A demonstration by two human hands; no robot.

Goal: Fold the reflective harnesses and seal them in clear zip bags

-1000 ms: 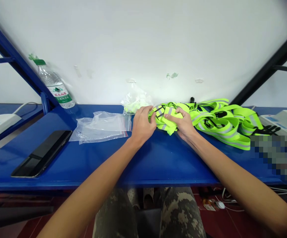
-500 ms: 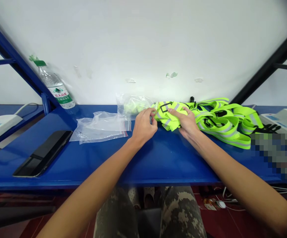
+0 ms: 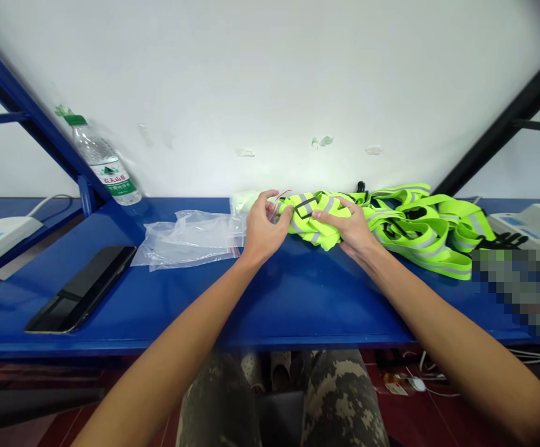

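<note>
A folded bundle of neon yellow straps (image 3: pixel 319 230) with grey reflective bands and a black rectangular buckle lies between my hands. My right hand (image 3: pixel 351 226) grips its right side, thumb on top. Curled round the mouth of a clear plastic bag (image 3: pixel 244 203), my left hand (image 3: pixel 268 226) meets the bundle's left end, and the bag's red-edged opening shows at the fingers. The bag extends behind my left hand, partly hidden. More neon straps (image 3: pixel 437 242) with black clips are piled to the right. Flat clear bags (image 3: pixel 190 239) lie on the left.
On the blue table (image 3: pixel 297 310) a black phone (image 3: pixel 83 288) lies at the left. A water bottle (image 3: pixel 111 164) leans by the wall at the back left. White power strips (image 3: pixel 4 239) sit at the left and right sides. Blue and black frame bars slope up at both sides.
My left hand has shifted slightly left and turned, its fingers now over the bag's mouth. The bag behind it looks more covered. The strap bundle is slightly more bunched in my right hand.
</note>
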